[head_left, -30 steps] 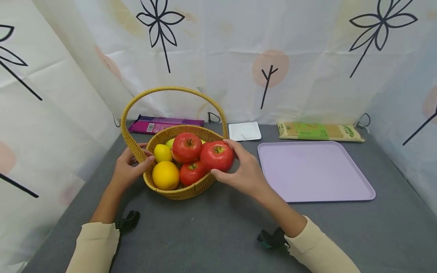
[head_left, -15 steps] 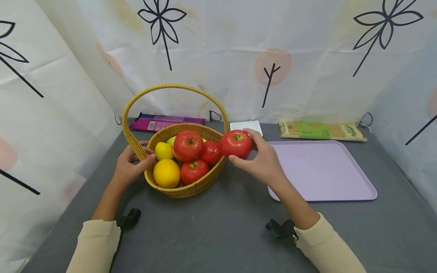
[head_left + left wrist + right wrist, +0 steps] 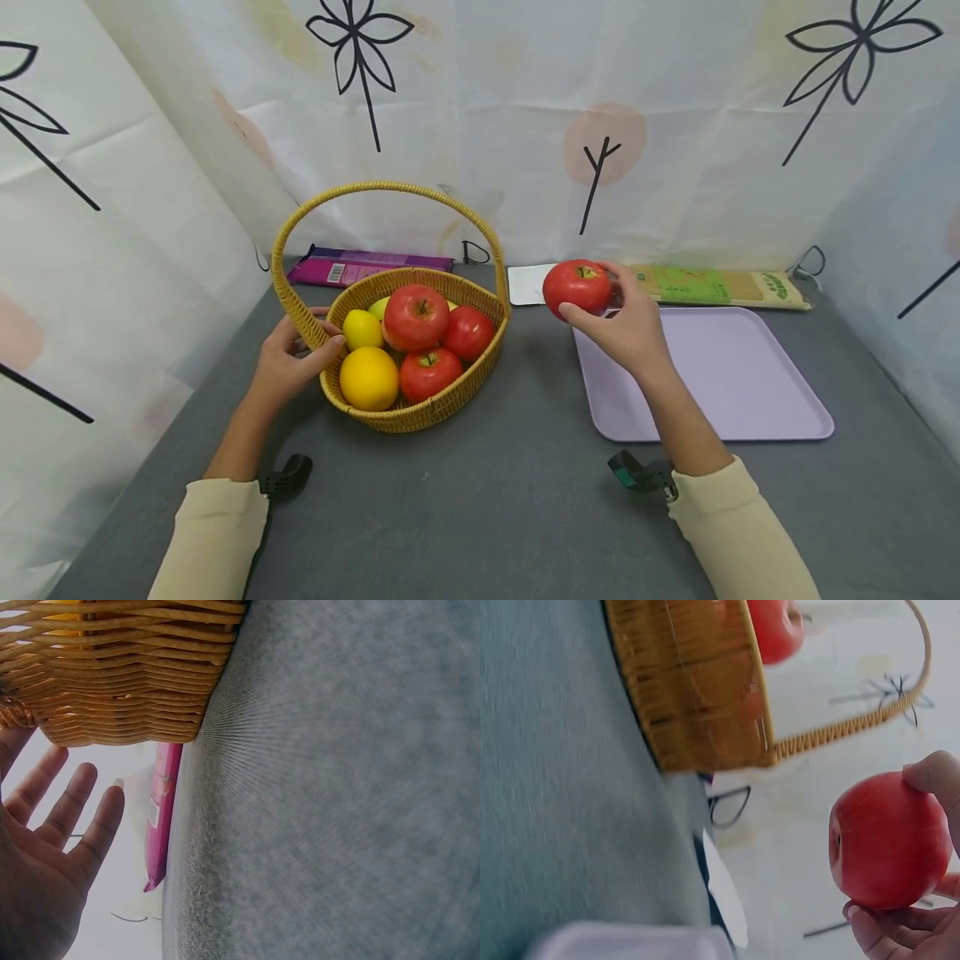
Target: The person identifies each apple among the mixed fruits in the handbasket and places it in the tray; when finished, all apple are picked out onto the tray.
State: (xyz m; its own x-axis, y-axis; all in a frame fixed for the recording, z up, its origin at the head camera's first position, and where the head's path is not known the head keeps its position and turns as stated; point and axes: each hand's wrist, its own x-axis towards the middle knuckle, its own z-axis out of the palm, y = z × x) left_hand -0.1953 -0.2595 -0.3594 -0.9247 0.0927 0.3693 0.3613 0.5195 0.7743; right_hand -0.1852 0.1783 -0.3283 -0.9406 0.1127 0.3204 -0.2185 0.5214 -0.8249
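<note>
The right hand (image 3: 628, 325) holds a red apple (image 3: 577, 287) between thumb and fingers, in the air between the basket and the lilac tray (image 3: 735, 375). In the right wrist view the apple (image 3: 889, 840) hangs clear of the basket (image 3: 697, 690). The left hand (image 3: 288, 358) grips the left side of the wicker basket (image 3: 412, 421) where its handle (image 3: 296, 312) meets the rim; in the left wrist view its other fingers lie spread below the basket. Three red apples, an orange (image 3: 369, 378), a yellow fruit (image 3: 362, 329) and partly hidden green fruit lie in the basket.
Along the curtain at the back lie a purple packet (image 3: 360, 267), a white packet (image 3: 527, 285) and a yellow-green packet (image 3: 720, 286). The grey table (image 3: 465, 517) stretches in front of basket and tray. Curtains (image 3: 487, 100) enclose the back and sides.
The right hand has lifted the apple out of the basket's right side and carried it right and upward. The left hand keeps its hold on the basket.
</note>
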